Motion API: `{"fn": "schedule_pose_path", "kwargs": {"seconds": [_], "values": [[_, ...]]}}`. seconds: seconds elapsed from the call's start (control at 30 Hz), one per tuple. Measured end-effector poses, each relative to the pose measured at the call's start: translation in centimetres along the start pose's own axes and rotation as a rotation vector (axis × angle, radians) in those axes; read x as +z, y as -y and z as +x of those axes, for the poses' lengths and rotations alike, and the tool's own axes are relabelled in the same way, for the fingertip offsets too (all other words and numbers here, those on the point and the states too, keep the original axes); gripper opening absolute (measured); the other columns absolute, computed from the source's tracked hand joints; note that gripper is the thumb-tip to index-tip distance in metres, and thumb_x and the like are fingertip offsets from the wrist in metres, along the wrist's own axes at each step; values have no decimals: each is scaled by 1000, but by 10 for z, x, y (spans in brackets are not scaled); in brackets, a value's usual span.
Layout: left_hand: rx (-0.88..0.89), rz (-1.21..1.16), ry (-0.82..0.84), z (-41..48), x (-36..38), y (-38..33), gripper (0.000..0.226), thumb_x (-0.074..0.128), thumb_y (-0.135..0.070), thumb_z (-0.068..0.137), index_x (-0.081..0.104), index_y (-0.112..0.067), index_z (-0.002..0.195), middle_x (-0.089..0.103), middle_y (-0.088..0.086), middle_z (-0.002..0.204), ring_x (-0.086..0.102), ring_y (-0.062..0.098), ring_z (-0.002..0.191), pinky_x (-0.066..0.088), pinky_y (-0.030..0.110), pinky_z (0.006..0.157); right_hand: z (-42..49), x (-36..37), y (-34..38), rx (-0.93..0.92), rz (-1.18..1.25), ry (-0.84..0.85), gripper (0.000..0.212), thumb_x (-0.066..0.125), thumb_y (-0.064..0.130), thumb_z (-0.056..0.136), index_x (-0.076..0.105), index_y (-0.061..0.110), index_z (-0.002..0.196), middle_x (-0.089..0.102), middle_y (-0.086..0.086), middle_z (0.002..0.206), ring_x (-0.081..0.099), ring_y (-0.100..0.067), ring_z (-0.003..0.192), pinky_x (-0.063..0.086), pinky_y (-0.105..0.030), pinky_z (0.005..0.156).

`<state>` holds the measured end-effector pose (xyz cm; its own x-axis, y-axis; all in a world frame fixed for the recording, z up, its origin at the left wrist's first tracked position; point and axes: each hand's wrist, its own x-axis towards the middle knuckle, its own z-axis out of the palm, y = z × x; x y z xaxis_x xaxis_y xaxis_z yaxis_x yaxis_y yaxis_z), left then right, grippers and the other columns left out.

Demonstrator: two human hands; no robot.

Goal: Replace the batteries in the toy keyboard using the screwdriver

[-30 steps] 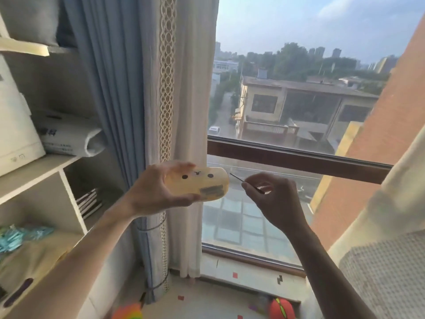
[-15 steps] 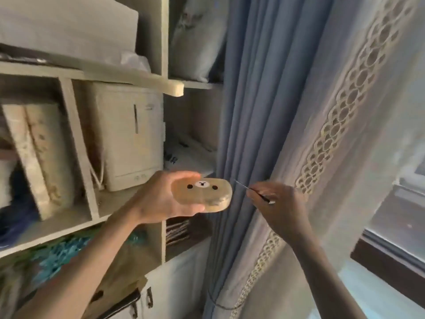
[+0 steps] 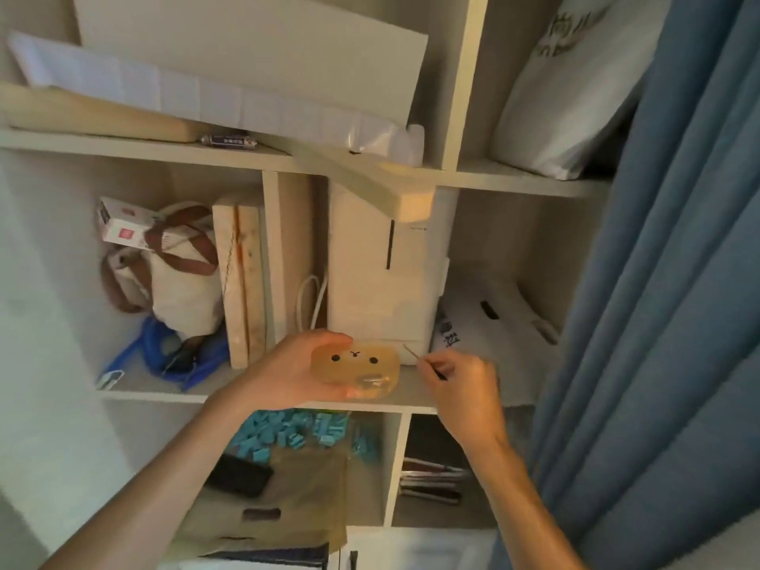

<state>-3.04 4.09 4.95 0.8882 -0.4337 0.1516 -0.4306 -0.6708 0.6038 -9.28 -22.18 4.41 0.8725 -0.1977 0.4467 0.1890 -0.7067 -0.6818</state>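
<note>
My left hand grips a small yellow toy with a bear face drawn on it, held up in front of a shelf unit. The toy's keys are not visible from this side. My right hand pinches a thin screwdriver, its metal tip pointing up and left, a short gap from the toy's right edge. Both hands hover just above a middle shelf board.
The white shelf unit holds a white appliance, a canvas bag, a wooden board, cardboard sheets and teal blocks. A blue curtain hangs close on the right.
The view has swung left from the window and curtain to the shelf unit. Both hands keep the same hold on the toy and the screwdriver, still a short gap apart.
</note>
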Motion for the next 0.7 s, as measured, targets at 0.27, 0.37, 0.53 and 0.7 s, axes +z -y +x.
{"fn": "schedule_pose_path", "kwargs": {"seconds": [0.27, 0.37, 0.53, 0.7], "values": [[-57, 19, 73, 40, 44, 27, 79, 84, -46, 85, 47, -27, 152, 52, -15, 146, 51, 2, 128, 40, 15, 99, 31, 78, -40, 154, -298, 39, 27, 66, 32, 98, 75, 17, 77, 72, 1, 72, 67, -15, 62, 64, -38, 61], [-53, 74, 89, 44, 51, 30, 62, 82, -42, 88, 53, -27, 141, 58, -12, 134, 58, 4, 117, 50, 21, 95, 36, 94, -43, 109, -496, 83, 14, 70, 26, 97, 78, 19, 87, 77, -2, 85, 73, -16, 73, 64, -32, 63], [10, 233, 103, 52, 56, 44, 54, 72, -46, 91, 54, -26, 138, 50, -11, 137, 51, 11, 125, 48, 35, 108, 34, 108, -44, 64, -677, 162, 10, 68, 15, 97, 78, 15, 98, 79, -9, 98, 74, -22, 89, 59, -29, 73], [49, 234, 46, 45, 57, 40, 78, 70, -52, 90, 38, -28, 157, 36, -11, 158, 35, 13, 146, 33, 41, 124, 28, 108, -45, 61, -644, 158, 15, 63, 7, 98, 77, 12, 101, 74, -12, 100, 67, -28, 97, 53, -35, 84]]}}
